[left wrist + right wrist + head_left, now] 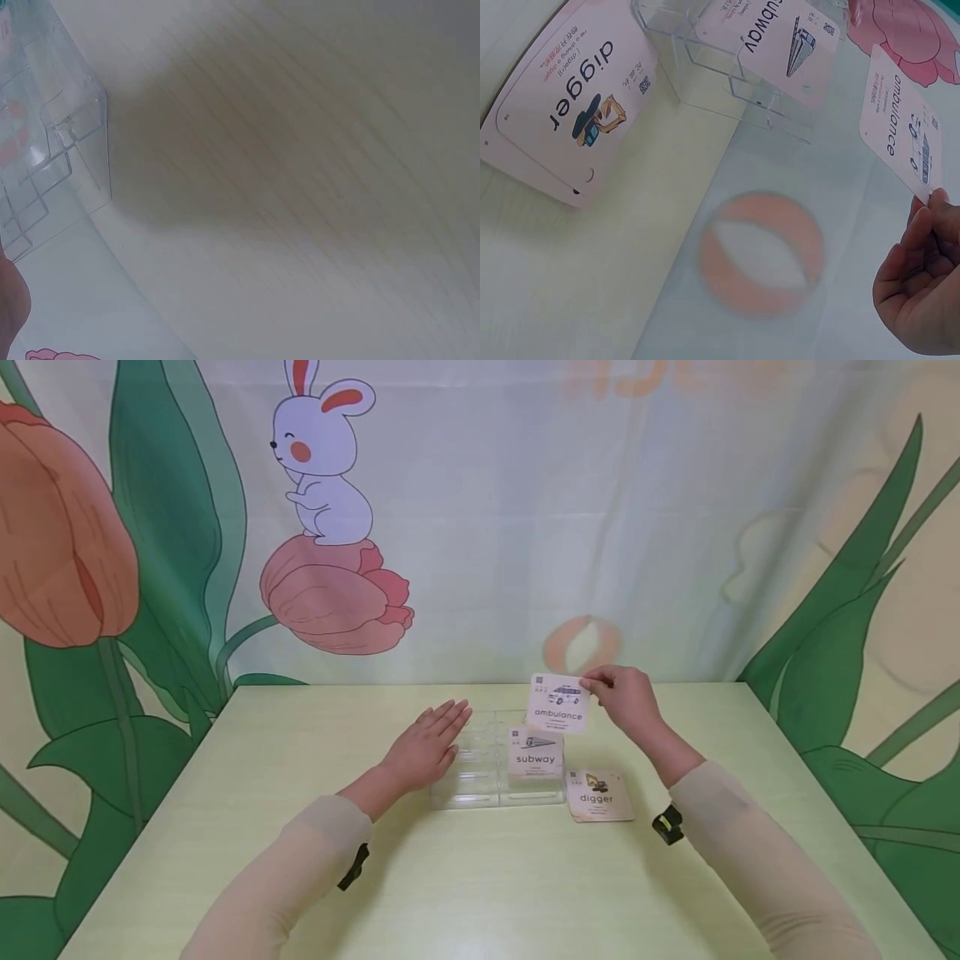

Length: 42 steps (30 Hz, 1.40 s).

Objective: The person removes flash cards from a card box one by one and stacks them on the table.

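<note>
My right hand (626,697) pinches the ambulance card (558,703) by its upper right corner, holding it up over the back right of a clear stepped rack (465,800). In the right wrist view, thumb and fingertips grip that card (901,124) at one corner. The subway card (536,755) stands in the rack's right column, in front of and below the ambulance card. My left hand (422,747) lies with straight fingers along the left side of the rack. Right of the rack, the digger card (599,797) tops a small stack on the table.
A pale wood-grain table (495,885) carries everything. Behind its far edge hangs a curtain (480,527) printed with a rabbit, tulips and leaves. Black wrist devices sit under both sleeves, the right one (667,825) near the digger stack.
</note>
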Motion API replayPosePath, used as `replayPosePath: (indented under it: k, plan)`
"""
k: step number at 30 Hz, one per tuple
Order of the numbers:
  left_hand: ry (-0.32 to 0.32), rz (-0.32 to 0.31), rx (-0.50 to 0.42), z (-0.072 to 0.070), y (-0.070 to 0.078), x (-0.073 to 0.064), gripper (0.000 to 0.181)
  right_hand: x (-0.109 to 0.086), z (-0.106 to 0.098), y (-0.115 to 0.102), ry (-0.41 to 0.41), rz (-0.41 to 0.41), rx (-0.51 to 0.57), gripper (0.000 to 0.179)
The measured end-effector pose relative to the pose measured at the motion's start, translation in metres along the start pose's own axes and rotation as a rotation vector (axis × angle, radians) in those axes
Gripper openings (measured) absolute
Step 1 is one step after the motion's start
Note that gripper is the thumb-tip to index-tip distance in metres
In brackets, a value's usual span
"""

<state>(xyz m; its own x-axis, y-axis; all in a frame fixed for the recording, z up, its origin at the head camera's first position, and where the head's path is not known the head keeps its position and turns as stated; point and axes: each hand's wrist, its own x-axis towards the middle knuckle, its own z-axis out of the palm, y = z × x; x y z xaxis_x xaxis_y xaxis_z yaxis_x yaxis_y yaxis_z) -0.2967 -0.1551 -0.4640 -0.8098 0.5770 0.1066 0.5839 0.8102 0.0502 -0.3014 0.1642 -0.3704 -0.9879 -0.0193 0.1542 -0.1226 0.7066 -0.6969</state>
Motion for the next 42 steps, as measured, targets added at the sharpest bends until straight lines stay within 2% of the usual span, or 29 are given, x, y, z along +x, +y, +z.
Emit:
replayPosePath:
  k: [8,27,42]
  plan:
    - [-0.003,-0.007,0.004,0.000,0.000,0.000,0.062,-0.001,-0.006,0.004,0.003,0.013,-0.009,0.029]
    - [0.017,0.003,-0.004,0.000,0.000,-0.001,0.060,-0.012,-0.037,0.010,0.008,0.050,-0.036,0.032]
    - [0.000,-0.004,0.012,0.000,0.000,-0.001,0.060,-0.028,-0.034,0.033,-0.014,0.108,-0.041,0.032]
